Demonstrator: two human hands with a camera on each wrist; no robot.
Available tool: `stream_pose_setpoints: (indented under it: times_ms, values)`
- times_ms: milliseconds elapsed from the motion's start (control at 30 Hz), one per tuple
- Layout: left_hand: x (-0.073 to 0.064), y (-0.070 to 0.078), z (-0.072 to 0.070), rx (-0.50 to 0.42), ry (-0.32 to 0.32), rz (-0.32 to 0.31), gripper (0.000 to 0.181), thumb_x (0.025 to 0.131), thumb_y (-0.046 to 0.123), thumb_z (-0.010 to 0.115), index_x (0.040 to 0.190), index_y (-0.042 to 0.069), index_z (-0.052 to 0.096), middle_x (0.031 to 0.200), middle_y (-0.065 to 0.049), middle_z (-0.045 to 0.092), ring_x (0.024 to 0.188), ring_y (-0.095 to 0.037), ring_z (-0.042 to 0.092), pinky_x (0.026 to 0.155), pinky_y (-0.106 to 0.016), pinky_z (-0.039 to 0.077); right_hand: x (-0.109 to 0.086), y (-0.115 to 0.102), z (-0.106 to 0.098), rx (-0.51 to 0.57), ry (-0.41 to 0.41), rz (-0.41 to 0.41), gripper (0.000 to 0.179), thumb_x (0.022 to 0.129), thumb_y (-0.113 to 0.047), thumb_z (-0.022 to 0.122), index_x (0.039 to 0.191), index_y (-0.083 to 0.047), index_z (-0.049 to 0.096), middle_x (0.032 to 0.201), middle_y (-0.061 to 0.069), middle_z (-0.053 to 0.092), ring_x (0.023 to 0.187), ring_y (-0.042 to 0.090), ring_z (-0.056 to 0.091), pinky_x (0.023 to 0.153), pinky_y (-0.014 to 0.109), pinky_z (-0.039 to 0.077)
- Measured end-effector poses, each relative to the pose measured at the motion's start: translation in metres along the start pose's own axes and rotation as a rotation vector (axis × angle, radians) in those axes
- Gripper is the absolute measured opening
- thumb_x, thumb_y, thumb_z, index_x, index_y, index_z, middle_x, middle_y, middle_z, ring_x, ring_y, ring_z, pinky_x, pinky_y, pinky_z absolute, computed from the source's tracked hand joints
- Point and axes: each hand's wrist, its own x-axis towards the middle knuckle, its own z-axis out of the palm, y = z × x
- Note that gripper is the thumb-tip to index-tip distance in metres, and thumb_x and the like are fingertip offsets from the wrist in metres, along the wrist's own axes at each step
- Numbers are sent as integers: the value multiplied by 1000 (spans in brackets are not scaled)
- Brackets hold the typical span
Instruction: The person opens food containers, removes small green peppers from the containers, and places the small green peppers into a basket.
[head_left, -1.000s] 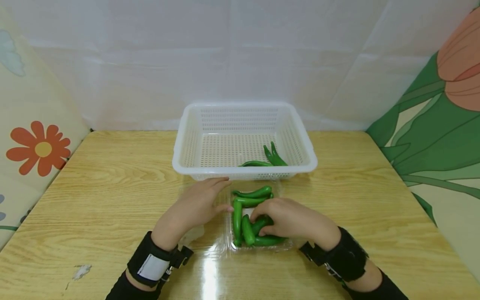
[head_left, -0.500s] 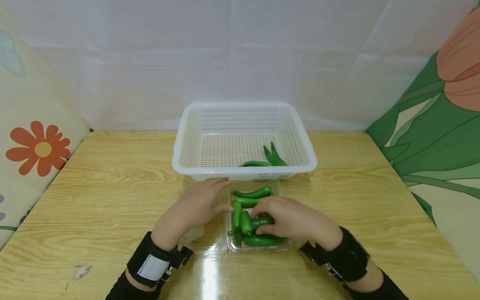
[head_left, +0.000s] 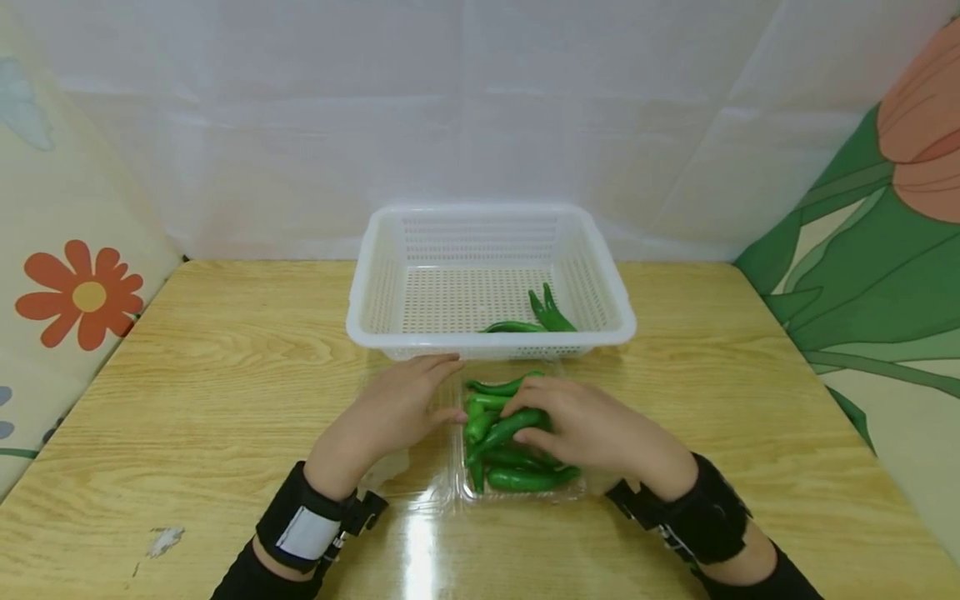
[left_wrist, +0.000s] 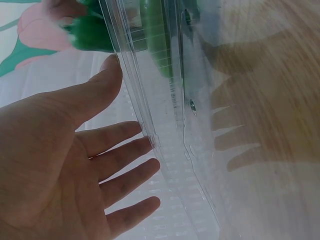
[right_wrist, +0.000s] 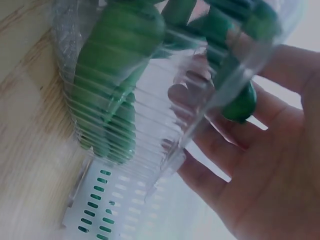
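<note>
A clear plastic box (head_left: 573,495) of green chili peppers lies in front of the basket. My right hand (head_left: 592,423) reaches over it, pinching one green chili pepper (head_left: 502,431) between thumb and fingers. That pepper's rounded end (right_wrist: 240,106) shows by the palm in the right wrist view; other peppers crowd part of it. On the box's left side, my left hand (head_left: 393,410) has its fingers extended, the fingertips at the clear rim in the left wrist view. Whether they all touch it I cannot tell. Below the right hand lies another chili pepper (head_left: 531,479).
A white perforated basket (head_left: 420,340) stands behind the box, with several green chili peppers (head_left: 553,317) in its front right part. White sheeting (head_left: 480,125) rises behind the wooden table (head_left: 225,375). Patterned panels (head_left: 862,333) flank both sides.
Peppers inside the box have shifted under my right hand, which has moved slightly away from me with a pepper now slanting from its fingers. My left hand stays in place.
</note>
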Motion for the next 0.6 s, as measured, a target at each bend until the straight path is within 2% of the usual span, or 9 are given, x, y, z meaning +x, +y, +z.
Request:
stream_pose_setpoints:
  times_ms: [167, 300, 600]
  values:
    - [0, 2, -1, 5, 4, 0, 76, 87, 46, 73, 146, 5, 48, 151, -11, 45, 136, -31, 44, 114, -46, 35, 0, 1, -3, -14, 63, -20, 29, 85, -12, 79, 112, -16, 71, 108, -8, 67, 102, 11, 64, 88, 35, 56]
    - [0, 2, -2, 2, 4, -4, 76, 87, 45, 73, 146, 5, 48, 151, -11, 45, 136, -31, 44, 114, -46, 35, 0, 2, -4, -62, 110, -50, 31, 82, -9, 81, 111, -13, 71, 106, -6, 68, 99, 12, 64, 85, 33, 57]
    - [0, 1, 0, 5, 3, -6, 75, 87, 46, 72, 146, 6, 48, 151, -10, 45, 137, -31, 43, 114, -46, 35, 0, 1, -8, -142, 174, -58, 31, 80, -7, 82, 109, -11, 72, 102, -4, 68, 95, 13, 65, 85, 34, 57]
